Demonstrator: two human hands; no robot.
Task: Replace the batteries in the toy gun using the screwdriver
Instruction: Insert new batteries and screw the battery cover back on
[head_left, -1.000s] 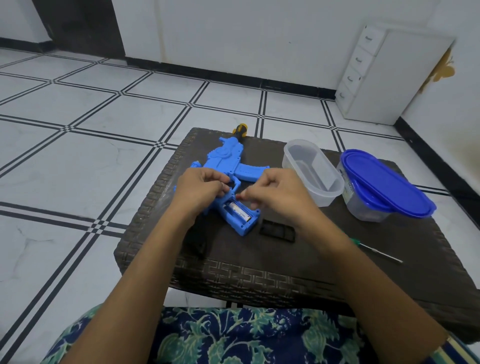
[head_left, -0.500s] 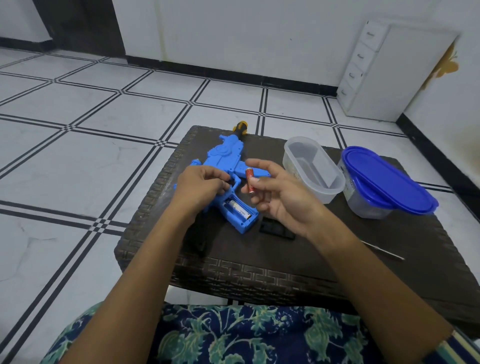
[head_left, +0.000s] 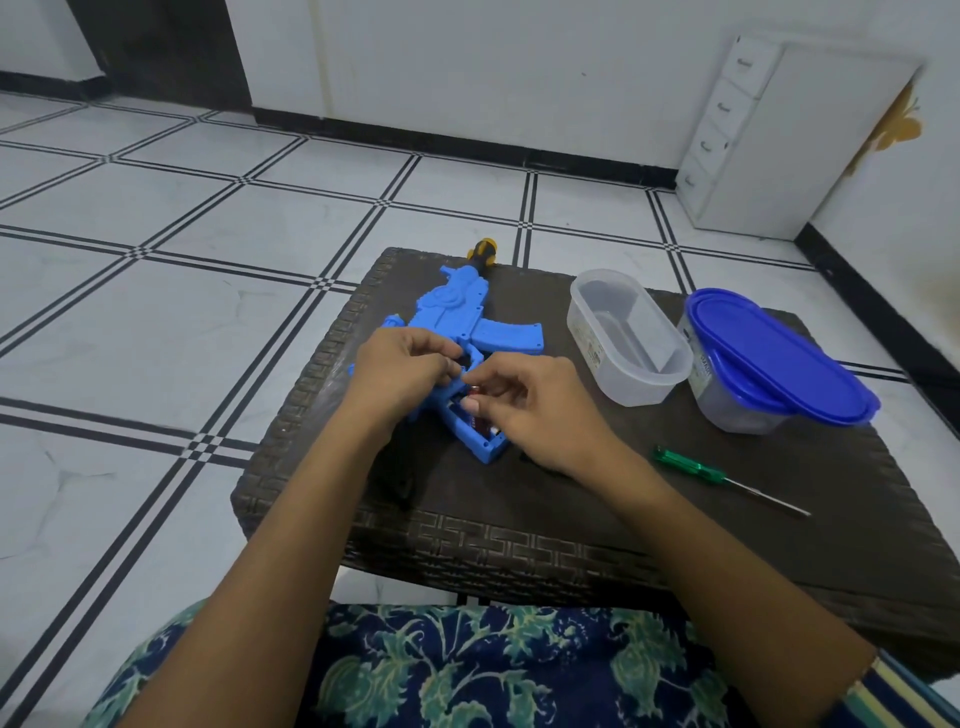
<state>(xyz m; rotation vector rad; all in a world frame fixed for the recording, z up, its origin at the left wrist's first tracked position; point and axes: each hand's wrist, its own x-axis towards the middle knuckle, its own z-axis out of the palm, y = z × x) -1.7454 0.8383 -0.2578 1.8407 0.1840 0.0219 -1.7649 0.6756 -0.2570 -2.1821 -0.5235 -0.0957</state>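
A blue toy gun lies on the dark woven table, its grip compartment open toward me. My left hand grips the gun's body beside the grip. My right hand pinches a red battery at the open compartment, where dark battery ends show. A green-handled screwdriver lies on the table right of my right wrist. The black compartment cover is mostly hidden under my right hand.
A clear open tub stands right of the gun, and a second tub with a blue lid beside it. A black object lies under my left forearm. White drawers stand at the far wall.
My right hand lifted a red battery out above the gun, then came back down to the open compartment with it. My left hand stayed on the gun.
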